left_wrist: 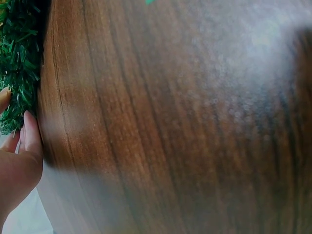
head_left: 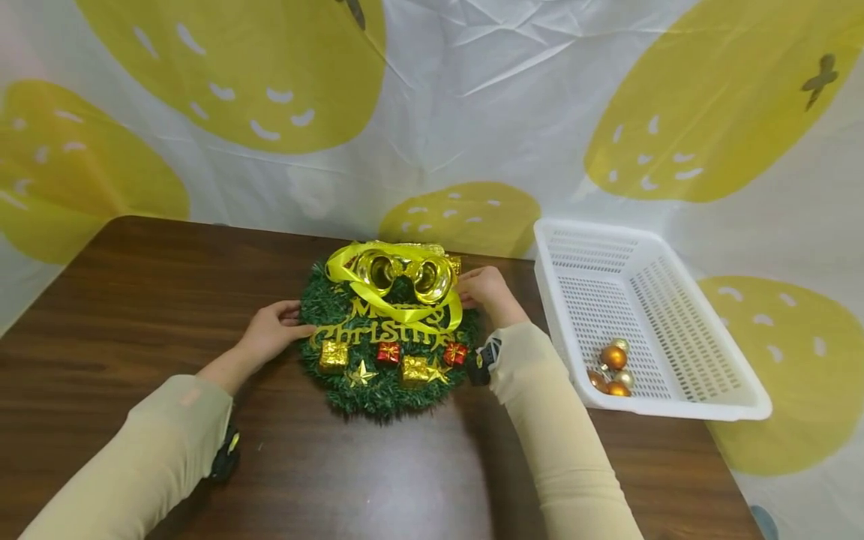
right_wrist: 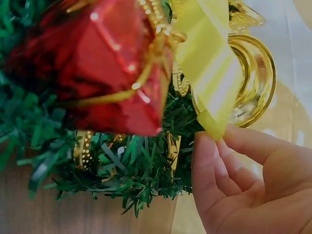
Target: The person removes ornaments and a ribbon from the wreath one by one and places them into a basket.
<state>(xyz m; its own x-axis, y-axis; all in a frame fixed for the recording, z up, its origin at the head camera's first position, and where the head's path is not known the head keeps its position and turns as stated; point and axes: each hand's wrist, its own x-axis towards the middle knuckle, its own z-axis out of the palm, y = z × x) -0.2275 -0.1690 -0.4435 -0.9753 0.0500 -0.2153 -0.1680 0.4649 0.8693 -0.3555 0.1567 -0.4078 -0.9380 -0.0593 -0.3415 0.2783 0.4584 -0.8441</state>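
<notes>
A green tinsel Christmas wreath (head_left: 381, 401) lies on the brown table, with gold lettering, small gift boxes and stars on its front. Two shiny gold bells (head_left: 432, 279) and a yellow ribbon (head_left: 378, 301) sit at its far side. My left hand (head_left: 271, 330) grips the wreath's left edge, and fingertips meet the tinsel (left_wrist: 22, 63) in the left wrist view. At the upper right edge, my right hand (head_left: 491, 294) pinches a loop of the ribbon (right_wrist: 209, 78) beside a bell (right_wrist: 258, 83). A red gift box (right_wrist: 112, 73) covers part of the wreath there.
A white plastic basket (head_left: 556, 300) stands to the right, with several orange and gold baubles (head_left: 613, 357) inside. The wooden table (head_left: 169, 300) reaches back to a cloth (head_left: 472, 112) printed with yellow fruit.
</notes>
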